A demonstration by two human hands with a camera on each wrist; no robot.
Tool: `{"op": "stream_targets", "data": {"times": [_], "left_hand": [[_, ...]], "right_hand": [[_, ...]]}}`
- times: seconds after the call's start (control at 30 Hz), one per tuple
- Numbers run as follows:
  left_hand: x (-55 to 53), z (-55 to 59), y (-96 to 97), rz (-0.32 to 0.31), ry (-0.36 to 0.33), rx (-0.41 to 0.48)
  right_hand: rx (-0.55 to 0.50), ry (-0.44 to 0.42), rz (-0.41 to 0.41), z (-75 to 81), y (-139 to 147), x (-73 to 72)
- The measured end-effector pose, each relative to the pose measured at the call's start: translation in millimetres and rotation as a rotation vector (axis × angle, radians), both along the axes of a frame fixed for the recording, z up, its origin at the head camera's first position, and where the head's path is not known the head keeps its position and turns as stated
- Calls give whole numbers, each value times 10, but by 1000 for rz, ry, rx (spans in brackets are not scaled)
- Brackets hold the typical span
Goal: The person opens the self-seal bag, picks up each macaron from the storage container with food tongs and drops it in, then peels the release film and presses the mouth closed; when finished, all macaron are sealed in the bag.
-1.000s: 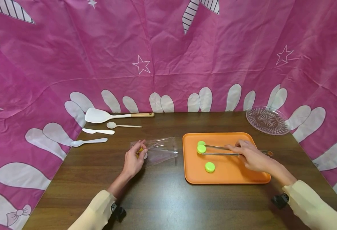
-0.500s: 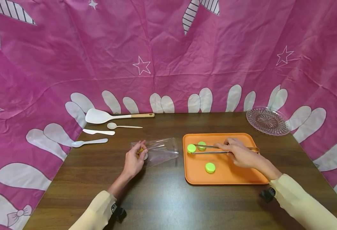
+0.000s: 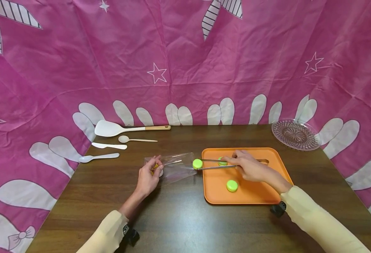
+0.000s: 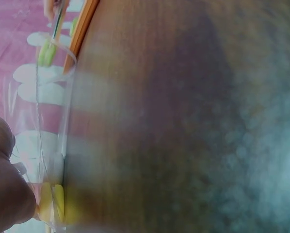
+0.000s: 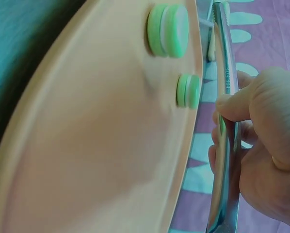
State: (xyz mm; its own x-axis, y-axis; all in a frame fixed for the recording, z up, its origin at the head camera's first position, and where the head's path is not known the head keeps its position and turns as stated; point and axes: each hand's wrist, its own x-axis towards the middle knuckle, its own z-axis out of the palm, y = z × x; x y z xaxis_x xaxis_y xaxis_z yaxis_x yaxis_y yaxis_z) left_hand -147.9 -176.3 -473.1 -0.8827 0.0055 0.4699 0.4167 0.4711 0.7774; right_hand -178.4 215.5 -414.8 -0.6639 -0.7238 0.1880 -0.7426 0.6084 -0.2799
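Observation:
My left hand (image 3: 149, 177) pinches a clear plastic bag (image 3: 180, 168) lying on its side on the table. A yellow macaron (image 4: 52, 204) shows inside the bag's near end in the left wrist view, beside something whitish. In my right hand (image 3: 252, 168) are metal tongs (image 5: 225, 145), their tips closed on a green macaron (image 3: 197, 164). That macaron is at the bag's open right end; whether it has passed inside is unclear. Two more green macarons, one in front (image 3: 232, 186) and one partly behind the tongs (image 3: 222, 161), rest on an orange tray (image 3: 252, 196).
Along the left of the wooden table (image 3: 179, 225) lie a white spatula (image 3: 108, 129), a small spoon (image 3: 124, 139), a knife (image 3: 109, 146) and a larger spoon (image 3: 85, 159). A clear patterned plate (image 3: 296, 135) sits back right. A pink curtain (image 3: 185, 52) hangs behind.
My right hand has moved left with the tongs, carrying a green macaron from over the tray to the bag's opening. My left hand and the bag have stayed in place.

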Motion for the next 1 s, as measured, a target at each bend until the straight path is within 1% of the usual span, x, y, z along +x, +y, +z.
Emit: {"op": "stream_targets", "data": {"times": [0.23, 0.47, 0.77, 1.0], "left_hand": [[-8, 2, -5, -4, 7, -3], [3, 15, -4, -4, 1, -8], [-9, 10, -4, -8, 35, -14], [-18, 4, -3, -13, 30, -15]], "right_hand": [[12, -22, 14, -15, -235, -57], [59, -53, 11, -35, -487, -63], [76, -24, -8, -55, -727, -99], [92, -25, -21, -51, -918, -97]]}}
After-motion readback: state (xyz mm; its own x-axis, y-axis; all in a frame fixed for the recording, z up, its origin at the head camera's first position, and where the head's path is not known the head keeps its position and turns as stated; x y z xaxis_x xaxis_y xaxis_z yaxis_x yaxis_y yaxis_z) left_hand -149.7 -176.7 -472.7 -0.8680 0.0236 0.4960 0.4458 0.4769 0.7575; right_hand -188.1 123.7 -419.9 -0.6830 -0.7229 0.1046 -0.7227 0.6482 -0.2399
